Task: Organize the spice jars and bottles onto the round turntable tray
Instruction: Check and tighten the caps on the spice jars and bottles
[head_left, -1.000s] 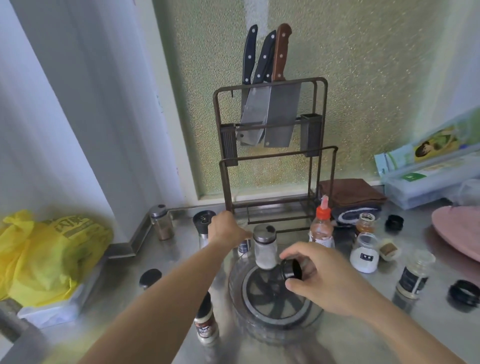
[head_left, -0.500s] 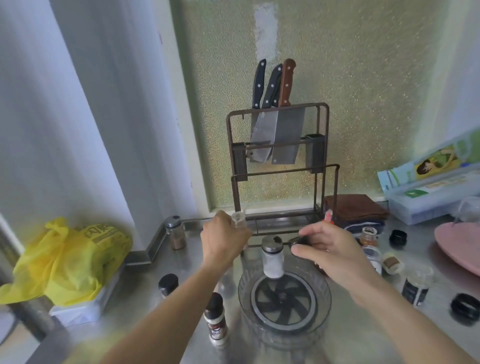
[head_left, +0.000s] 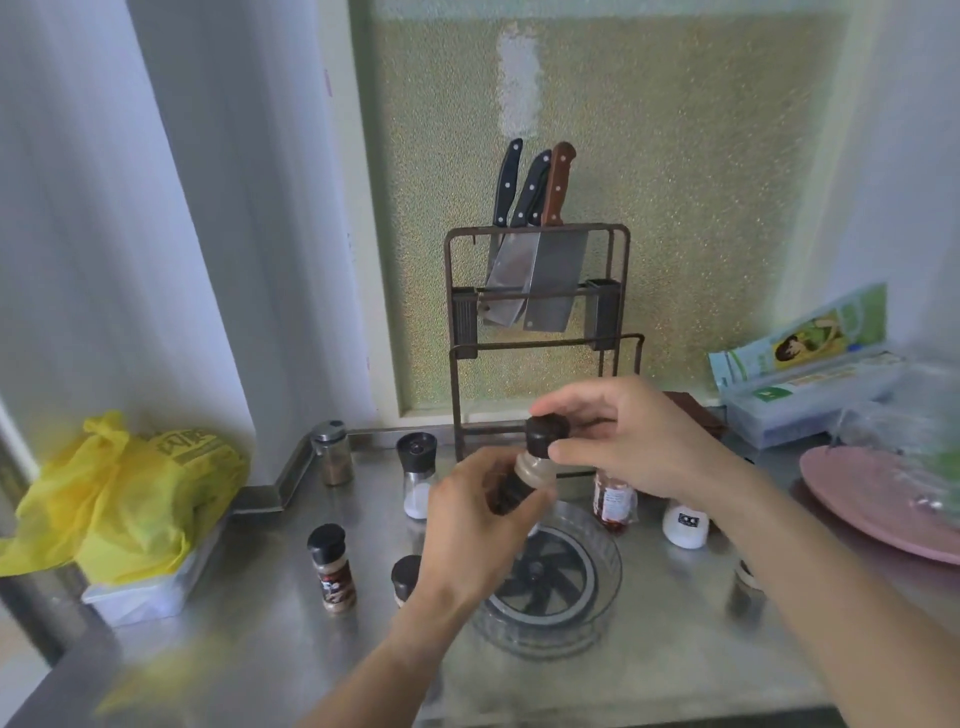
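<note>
**Barely begun: turntable almost bare, jar being capped above it**

Judging by the layout, little of the sorting is done. The round turntable tray (head_left: 605, 613) shows its dark spoked centre; whether anything stands on its far rim is hidden behind the hands. Most containers wait around the tray on the steel surface (head_left: 249, 639): a black-capped spice jar (head_left: 331, 567) and a smaller dark-lidded jar (head_left: 405, 578) to its left, a salt grinder (head_left: 417, 474) and a silver-lidded shaker (head_left: 332, 453) beyond those, a red-filled bottle (head_left: 614, 503) and a white jar (head_left: 685, 525) past its far-right edge.

The left hand (head_left: 475, 535) holds a clear jar (head_left: 524, 480) tilted in the air above the tray's far side, fingers curled round its body. The right hand (head_left: 631, 434) comes in from the right, thumb and fingertips pinching the black cap (head_left: 543, 435) that sits on the jar's mouth. My reading is that the cap is being screwed on before the jar goes down onto the tray.
</note>
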